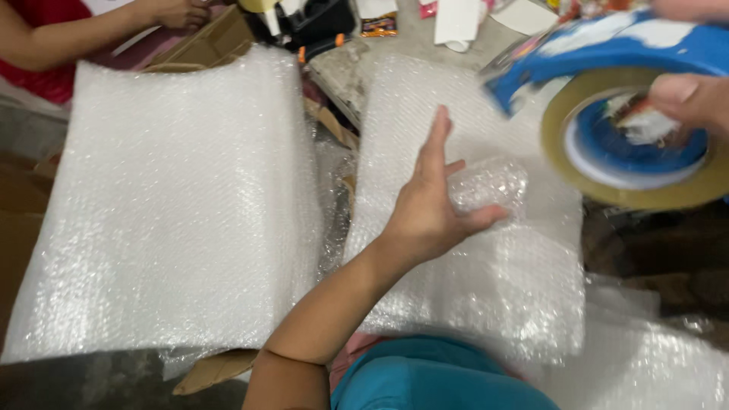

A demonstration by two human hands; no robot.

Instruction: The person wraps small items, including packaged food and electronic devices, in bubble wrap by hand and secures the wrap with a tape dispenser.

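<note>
My left hand [429,205] is in the middle of the view, gripping a small item wrapped in bubble wrap [486,186] above a stack of bubble wrap sheets [486,281]. My right hand [691,95] is at the upper right, holding a blue tape dispenser [607,49] with a roll of clear brown tape [630,182]. The dispenser is blurred and close to the camera.
A second, larger stack of bubble wrap sheets [175,205] lies at the left. Another person's arm [91,30] in a red top reaches over a cardboard box [209,42] at the top left. Small packets and a black item [319,23] lie at the top.
</note>
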